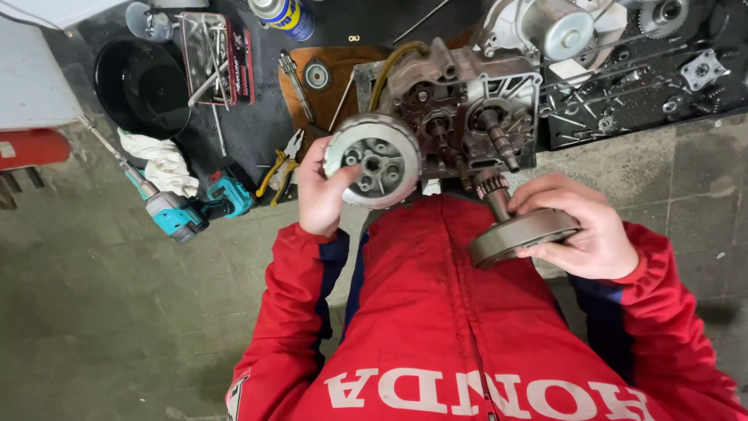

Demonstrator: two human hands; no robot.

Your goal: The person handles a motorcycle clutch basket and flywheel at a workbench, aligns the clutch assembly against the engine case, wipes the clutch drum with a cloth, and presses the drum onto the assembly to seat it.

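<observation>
Red overalls (460,312) fill the bottom of the view, sleeves reaching up to both hands. Beyond them sits the engine (460,109), open-sided, its shafts and gears bare, resting on the floor (93,312) against a dark mat (257,117). Left of the engine on that mat lies a black pan (140,86). To the right a black tray (639,86) holds gears, bolts and small plates.

2 round parts are in hand. The left hand (321,195) is closed around the left rim of the clutch (372,160), a pale drum with holes around its hub, held face-up against the engine's left side. The right hand (580,226) is wrapped around the drum (520,234), a flatter grey disc tilted on edge, thumb across the top and fingers underneath; a short toothed shaft (491,191) rises from it toward the engine. The 2 parts are apart, with the overalls' zip line between them.

Smaller things lie left of the clutch: a teal drill (195,206) on the floor, a white rag (164,164) just above it, yellow-handled pliers (282,165) at the mat's edge, and a blue-and-yellow can (284,15) at the top.
</observation>
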